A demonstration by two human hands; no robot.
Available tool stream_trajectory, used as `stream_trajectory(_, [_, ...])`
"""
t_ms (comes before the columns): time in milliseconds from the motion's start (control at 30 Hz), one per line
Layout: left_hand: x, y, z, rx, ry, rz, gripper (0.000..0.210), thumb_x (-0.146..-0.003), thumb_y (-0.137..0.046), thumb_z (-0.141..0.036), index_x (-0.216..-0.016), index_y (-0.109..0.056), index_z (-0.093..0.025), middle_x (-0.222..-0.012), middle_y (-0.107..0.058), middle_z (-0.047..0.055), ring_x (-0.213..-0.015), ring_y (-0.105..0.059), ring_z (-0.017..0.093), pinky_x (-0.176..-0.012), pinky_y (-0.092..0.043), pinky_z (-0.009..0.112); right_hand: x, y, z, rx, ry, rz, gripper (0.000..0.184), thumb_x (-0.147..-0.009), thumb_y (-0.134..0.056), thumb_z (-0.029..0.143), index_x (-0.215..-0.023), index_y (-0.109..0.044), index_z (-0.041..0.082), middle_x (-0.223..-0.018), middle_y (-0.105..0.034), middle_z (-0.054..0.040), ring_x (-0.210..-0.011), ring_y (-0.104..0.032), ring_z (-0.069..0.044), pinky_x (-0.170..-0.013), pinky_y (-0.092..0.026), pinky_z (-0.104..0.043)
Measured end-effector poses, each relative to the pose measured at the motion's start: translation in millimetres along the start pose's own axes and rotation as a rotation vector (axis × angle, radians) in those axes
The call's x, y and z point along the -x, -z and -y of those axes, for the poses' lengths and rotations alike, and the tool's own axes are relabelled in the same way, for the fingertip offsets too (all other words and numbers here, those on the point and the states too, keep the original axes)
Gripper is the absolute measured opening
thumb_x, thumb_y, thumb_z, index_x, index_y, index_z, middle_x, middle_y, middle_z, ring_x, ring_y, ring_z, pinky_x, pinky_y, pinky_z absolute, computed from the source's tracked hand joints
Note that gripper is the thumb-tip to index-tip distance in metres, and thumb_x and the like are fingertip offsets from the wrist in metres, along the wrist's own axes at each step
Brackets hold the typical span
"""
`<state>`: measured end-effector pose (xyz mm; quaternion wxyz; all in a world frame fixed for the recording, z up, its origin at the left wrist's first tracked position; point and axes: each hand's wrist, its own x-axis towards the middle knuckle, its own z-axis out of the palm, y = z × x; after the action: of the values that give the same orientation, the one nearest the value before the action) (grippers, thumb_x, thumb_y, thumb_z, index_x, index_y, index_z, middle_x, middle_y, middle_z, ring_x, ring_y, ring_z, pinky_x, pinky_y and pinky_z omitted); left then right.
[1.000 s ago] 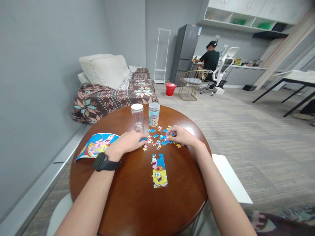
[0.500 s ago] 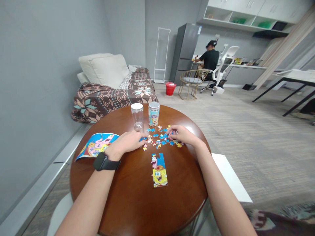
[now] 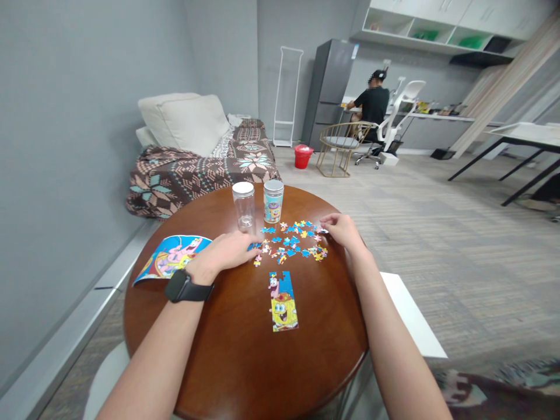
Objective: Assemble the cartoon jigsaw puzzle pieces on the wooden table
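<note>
Loose jigsaw puzzle pieces (image 3: 291,252), blue, yellow and pink, lie spread over the round brown table (image 3: 245,361). My left hand (image 3: 230,254), with a black watch on its wrist, rests at the left edge of the pieces. Its fingers are stretched out, with the tips touching pieces there. At the right edge of the spread, my right hand (image 3: 345,232) has its fingertips closed on a small pale puzzle piece (image 3: 322,230), partly hidden. Nearer to me lies a joined puzzle section (image 3: 283,303) showing a yellow cartoon face and a pink figure.
Behind the pieces stand a clear jar (image 3: 245,210) with a white lid and a printed canister (image 3: 273,203). A curved cartoon picture sheet (image 3: 168,259) lies at the left. Farther off are a covered sofa (image 3: 205,151), a red bucket (image 3: 302,156) and a seated person (image 3: 374,105).
My right hand has moved right, from over the middle of the pieces to their right edge, uncovering pieces there. My left hand has stayed in place.
</note>
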<state>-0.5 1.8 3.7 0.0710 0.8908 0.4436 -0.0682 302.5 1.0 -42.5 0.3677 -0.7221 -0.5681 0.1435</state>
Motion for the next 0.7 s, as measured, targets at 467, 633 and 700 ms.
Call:
stream_trajectory(467, [-0.2, 0.3, -0.4, -0.017, 0.012, 0.006, 0.043, -0.088, -0.038, -0.046, -0.126, -0.056, -0.036, -0.121, -0.065, 0.003, -0.105, -0.063, 0.025, -0.087, -0.049, 0.036, -1.0, 3.5, -7.8, 0.142, -0.069, -0.056, 0.028, -0.066, -0.053, 0.011, -0.090, -0.067, 0.016, -0.076, -0.069, -0.0042, -0.075, -0.063, -0.017, -0.070, -0.045, -0.025])
stream_trajectory(633, [0.8, 0.0, -0.1, -0.013, 0.001, -0.008, 0.042, -0.089, -0.037, -0.045, -0.125, -0.056, -0.036, -0.121, -0.065, 0.003, -0.105, -0.063, 0.026, -0.086, -0.049, 0.037, -1.2, 3.4, -10.6, 0.141, -0.096, -0.017, 0.029, -0.064, -0.052, 0.009, -0.089, -0.066, 0.016, -0.077, -0.069, -0.0047, -0.074, -0.064, -0.017, -0.069, -0.045, -0.025])
stream_trajectory(700, [1.2, 0.5, -0.2, -0.009, 0.001, -0.011, 0.042, -0.088, -0.038, -0.045, -0.126, -0.056, -0.036, -0.120, -0.065, 0.004, -0.105, -0.063, 0.026, -0.086, -0.049, 0.036, -0.8, 2.7, -10.4, 0.136, -0.102, -0.001, 0.027, -0.065, -0.053, 0.010, -0.088, -0.066, 0.016, -0.078, -0.070, -0.0049, -0.073, -0.064, -0.016, -0.068, -0.045, -0.024])
